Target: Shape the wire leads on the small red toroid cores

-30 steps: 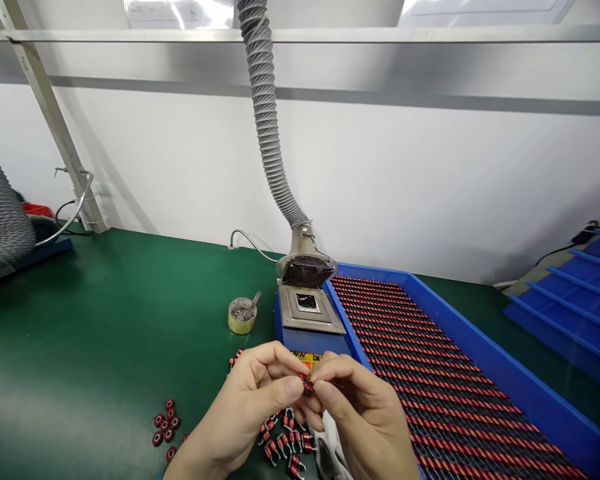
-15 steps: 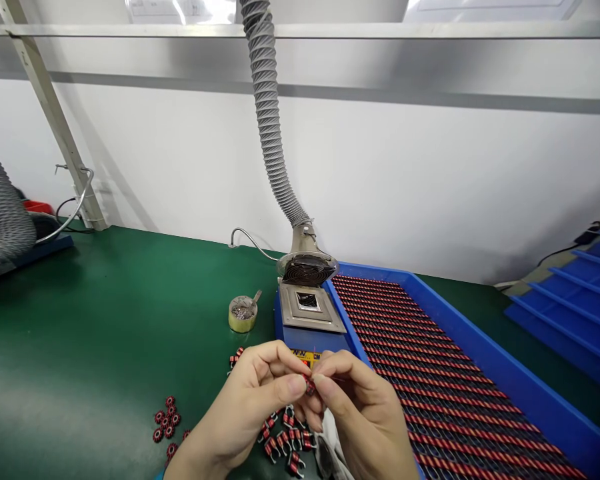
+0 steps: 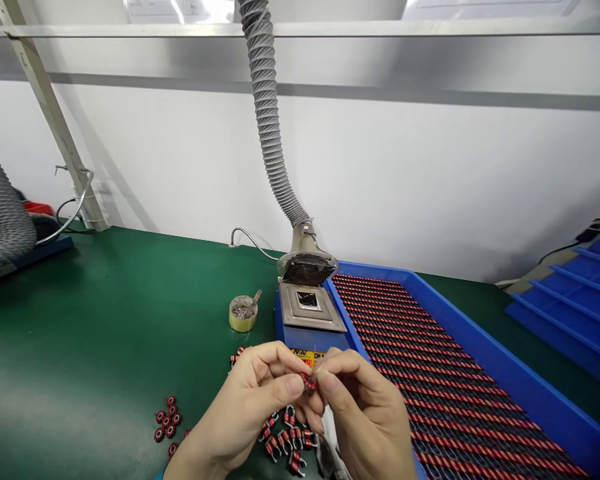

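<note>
Between the thumb and forefinger of my left hand (image 3: 260, 393) is a small red-and-black toroid coil (image 3: 309, 383), wound with wire. My right hand (image 3: 363, 407) pinches at the coil's right side, and its fingertips partly hide what they grip there. A thin wire end stands up above the fingertips. Under my hands lie several loose coils (image 3: 285, 440) with bent silvery leads. More toroid coils (image 3: 169, 420) sit in a small cluster on the green table left of my left forearm.
Ahead stands a blue solder pot (image 3: 313, 313) with a metal top, under a fume hood (image 3: 307, 263) on a grey hose. A yellowish round tub (image 3: 243, 315) with a small tool is to its left. On the right, a blue tray (image 3: 410, 277) holds dense rows of coils.
My right fingertips have shifted slightly to the right, and a bit more of the coil shows between the hands. My left hand stays almost in place.
</note>
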`<state>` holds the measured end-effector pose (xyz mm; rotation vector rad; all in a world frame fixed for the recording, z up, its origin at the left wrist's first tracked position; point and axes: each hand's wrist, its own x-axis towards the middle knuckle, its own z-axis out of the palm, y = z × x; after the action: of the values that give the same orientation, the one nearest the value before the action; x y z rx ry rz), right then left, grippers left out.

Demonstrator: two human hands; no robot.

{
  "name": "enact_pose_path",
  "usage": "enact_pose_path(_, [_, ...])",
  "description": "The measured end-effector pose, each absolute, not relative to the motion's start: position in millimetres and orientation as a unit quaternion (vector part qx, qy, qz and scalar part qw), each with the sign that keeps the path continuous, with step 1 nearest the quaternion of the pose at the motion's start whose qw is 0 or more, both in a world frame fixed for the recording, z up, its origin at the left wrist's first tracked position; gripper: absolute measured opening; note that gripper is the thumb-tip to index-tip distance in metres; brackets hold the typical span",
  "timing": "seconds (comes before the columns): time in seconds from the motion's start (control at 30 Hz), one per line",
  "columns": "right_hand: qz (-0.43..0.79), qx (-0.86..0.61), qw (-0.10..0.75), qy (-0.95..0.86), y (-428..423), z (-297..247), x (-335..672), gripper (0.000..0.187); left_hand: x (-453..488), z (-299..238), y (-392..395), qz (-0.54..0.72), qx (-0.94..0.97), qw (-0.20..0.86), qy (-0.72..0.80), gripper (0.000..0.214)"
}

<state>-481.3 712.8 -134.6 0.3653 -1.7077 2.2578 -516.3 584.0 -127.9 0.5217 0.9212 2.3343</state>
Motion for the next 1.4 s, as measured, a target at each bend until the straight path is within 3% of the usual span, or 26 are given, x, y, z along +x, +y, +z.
enact_pose_path(0.27, [0.692, 0.055, 0.235, -0.680, 704.7, -126.1, -476.6, 0.015, -515.6, -126.0, 581.6, 0.868, 0.183, 0.283, 0.364, 0.020])
enact_pose_path(0.6, [0.730, 0.068, 0.268, -0.625, 717.0, -131.1, -471.0, 0.013, -515.8, -122.5, 580.8, 0.871, 0.180, 0.290, 0.354, 0.021])
enact_pose_path(0.8, [0.766, 0.112, 0.191, -0.603, 711.0, -127.2, -475.6, 0.004, -515.9, -124.5, 581.1, 0.868, 0.186, 0.286, 0.361, 0.017])
enact_pose_path(1.07, [0.772, 0.131, 0.185, -0.594, 713.4, -130.7, -477.2, 0.015, -514.6, -123.4, 581.5, 0.872, 0.182, 0.271, 0.366, 0.014])
enact_pose_path(1.3, [0.662, 0.110, 0.060, -0.739, 729.8, -126.6, -478.7, 0.026, -516.1, -126.5, 580.4, 0.884, 0.200, 0.227, 0.356, 0.018])
enact_pose_path(1.4, [0.619, 0.102, 0.079, -0.775, 737.5, -130.2, -480.6, 0.020, -518.4, -132.2, 581.8, 0.876, 0.213, 0.266, 0.342, 0.026])
